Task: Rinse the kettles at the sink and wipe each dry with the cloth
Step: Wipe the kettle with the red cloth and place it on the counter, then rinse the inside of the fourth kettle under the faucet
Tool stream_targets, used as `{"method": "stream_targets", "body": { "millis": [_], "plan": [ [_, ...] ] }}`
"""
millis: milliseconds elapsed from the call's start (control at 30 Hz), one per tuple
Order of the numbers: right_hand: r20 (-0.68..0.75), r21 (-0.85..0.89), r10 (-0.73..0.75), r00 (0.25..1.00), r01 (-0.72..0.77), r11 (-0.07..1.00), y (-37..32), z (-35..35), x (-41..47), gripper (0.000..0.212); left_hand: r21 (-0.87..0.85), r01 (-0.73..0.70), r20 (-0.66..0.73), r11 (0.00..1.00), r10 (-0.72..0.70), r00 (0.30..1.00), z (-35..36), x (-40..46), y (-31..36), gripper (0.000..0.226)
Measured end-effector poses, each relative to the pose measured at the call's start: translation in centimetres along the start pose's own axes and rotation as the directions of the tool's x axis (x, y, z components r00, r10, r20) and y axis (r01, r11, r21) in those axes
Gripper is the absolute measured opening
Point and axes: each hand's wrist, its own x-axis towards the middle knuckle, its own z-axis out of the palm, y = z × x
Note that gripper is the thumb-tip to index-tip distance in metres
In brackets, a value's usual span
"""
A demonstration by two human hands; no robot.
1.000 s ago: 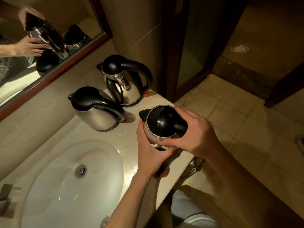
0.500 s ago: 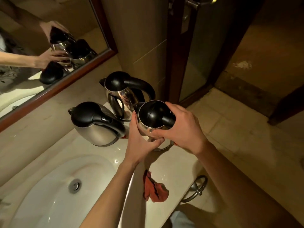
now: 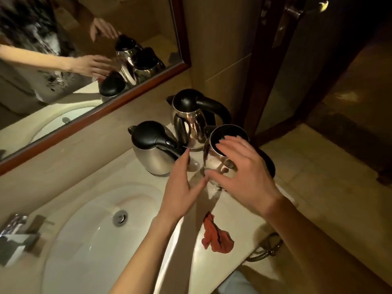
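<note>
No readable text, label, brand name, number or sign appears anywhere in this view. The three steel kettles (image 3: 157, 149) on the counter show only plain metal and black plastic. The mirror (image 3: 84, 49) reflects nothing with lettering on it.

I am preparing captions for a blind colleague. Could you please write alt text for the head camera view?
Two open hands, left hand and right hand, hover around a steel kettle standing on a bathroom counter beside two more kettles. A red cloth lies on the counter near a white sink, below a mirror.
</note>
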Motion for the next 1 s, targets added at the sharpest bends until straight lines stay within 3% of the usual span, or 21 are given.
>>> {"method": "stream_targets", "body": {
  "millis": [133, 400, 500, 700, 867, 1000],
  "plan": [
    [0.194, -0.012, -0.169, 0.966, 0.175, 0.985, -3.4, 2.7, 0.5, 0.074, 0.180, 0.077, -0.191, 0.981, -0.042, 0.981, -4.4, -4.6, -2.0, 0.058],
    [0.524, -0.069, -0.306, 0.795, 0.398, 0.915, -15.1, 9.7, 1.2, 0.100, 0.304, 0.385, -0.432, 0.871, -0.234, 0.871, -15.3, -16.2, -6.3, 0.070],
    [0.567, -0.008, -0.376, 0.733, 0.461, 0.887, -20.4, 12.9, 0.5, 0.108, 0.330, 0.476, -0.500, 0.815, -0.277, 0.821, -19.9, -20.7, -7.3, 0.078],
    [0.626, 0.117, -0.465, 0.626, 0.515, 0.849, -30.9, 18.1, -2.4, 0.099, 0.309, 0.607, -0.653, 0.733, -0.300, 0.695, -27.4, -29.7, -8.9, 0.071],
    [0.636, 0.238, -0.543, 0.549, 0.530, 0.814, -38.2, 22.1, -5.4, 0.090, 0.233, 0.689, -0.738, 0.686, -0.337, 0.584, -32.1, -35.7, -10.7, 0.078],
    [0.655, 0.324, -0.588, 0.474, 0.527, 0.786, -43.1, 25.9, -7.8, 0.098, 0.146, 0.726, -0.787, 0.672, -0.367, 0.497, -35.3, -40.1, -12.5, 0.077]
  ]
}}
